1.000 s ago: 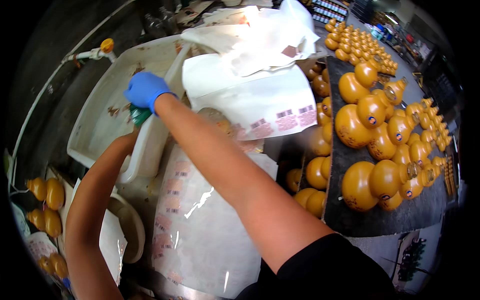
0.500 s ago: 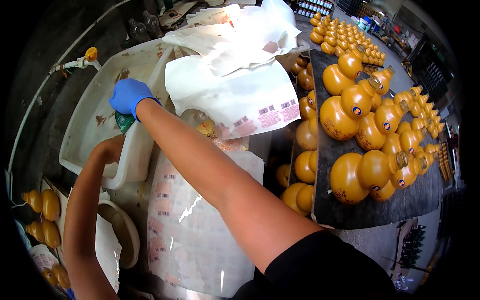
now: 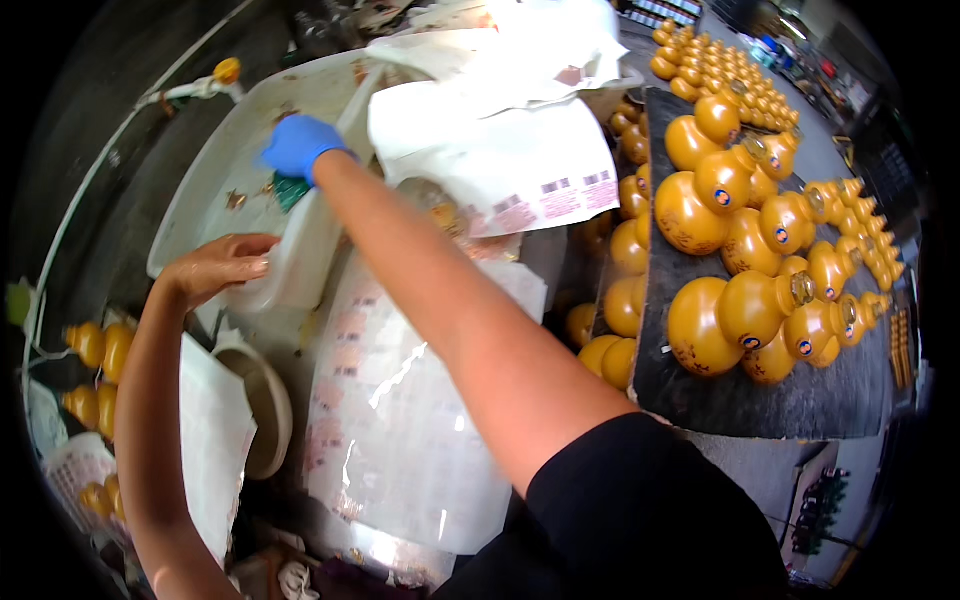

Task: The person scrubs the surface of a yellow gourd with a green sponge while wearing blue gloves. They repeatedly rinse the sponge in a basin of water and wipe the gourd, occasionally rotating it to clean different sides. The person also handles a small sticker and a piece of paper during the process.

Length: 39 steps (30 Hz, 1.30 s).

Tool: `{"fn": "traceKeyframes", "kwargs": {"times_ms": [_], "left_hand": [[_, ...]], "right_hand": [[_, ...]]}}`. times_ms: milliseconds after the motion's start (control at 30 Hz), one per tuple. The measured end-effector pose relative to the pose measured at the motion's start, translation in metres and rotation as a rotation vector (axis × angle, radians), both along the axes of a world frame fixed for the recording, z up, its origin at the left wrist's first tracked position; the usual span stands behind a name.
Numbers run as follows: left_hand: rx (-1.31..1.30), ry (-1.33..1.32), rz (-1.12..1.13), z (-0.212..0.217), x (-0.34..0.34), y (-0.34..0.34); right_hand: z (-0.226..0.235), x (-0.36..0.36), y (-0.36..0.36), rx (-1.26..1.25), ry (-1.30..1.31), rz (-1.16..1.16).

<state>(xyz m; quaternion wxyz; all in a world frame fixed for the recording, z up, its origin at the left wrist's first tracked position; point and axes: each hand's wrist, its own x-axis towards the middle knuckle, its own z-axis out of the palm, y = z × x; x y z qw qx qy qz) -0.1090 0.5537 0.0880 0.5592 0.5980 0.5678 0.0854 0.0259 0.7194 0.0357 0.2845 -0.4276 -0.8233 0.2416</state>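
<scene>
White tray [image 3: 200,190] w/ green scrubber [image 3: 291,190] under gloved right hand [image 3: 298,145].

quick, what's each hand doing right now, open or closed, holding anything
Left hand: bare, fingers spread, resting on the edge of the white tray, gripping nothing visible.
Right hand: blue-gloved, closed on a green scrub pad over the tray.

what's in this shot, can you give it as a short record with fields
left hand: bare, resting on the rim of a white tub
right hand: in a blue glove, reaching into the white tray, on something green
tray contents: small brown scraps
middle: glossy label sheets, white printed bags above them
right side: yellow gourd-shaped bottles lying in rows on a dark board
far left: more yellow bottles
</scene>
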Motion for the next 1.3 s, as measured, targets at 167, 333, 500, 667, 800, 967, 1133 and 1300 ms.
{"fn": "traceKeyframes", "kwargs": {"times_ms": [167, 333, 500, 667, 800, 967, 1133, 1300], "left_hand": [[0.216, 0.44, -0.07, 0.026, 0.037, -0.009], [0.441, 0.074, 0.258, 0.024, -0.014, -0.031], [1.235, 0.166, 0.325, 0.045, 0.059, -0.095], [1.151, 0.64, -0.309, -0.059, 0.146, -0.193], [0.607, 0.571, -0.402, -0.078, 0.181, -0.239], [0.685, 0.302, -0.103, -0.03, 0.141, -0.264], [0.679, -0.004, 0.527, 0.053, 0.121, -0.346], [0.794, 0.151, 0.873, 0.06, 0.102, -0.466]], "right_hand": [[0.001, 0.019, 0.025, 0.018, -0.036, 0.048], [0.001, 0.007, 0.016, 0.012, 0.121, 0.104], [-0.007, 0.027, 0.051, 0.042, 0.344, 0.07], [0.015, 0.015, -0.006, -0.283, 0.649, 0.084], [0.027, 0.017, -0.034, -0.475, 0.877, 0.322], [0.042, 0.066, -0.088, -0.448, 0.869, 0.225], [0.026, 0.083, -0.212, -0.463, 0.833, 0.374], [-0.039, 0.151, -0.274, -0.129, 0.215, 0.201]]}}
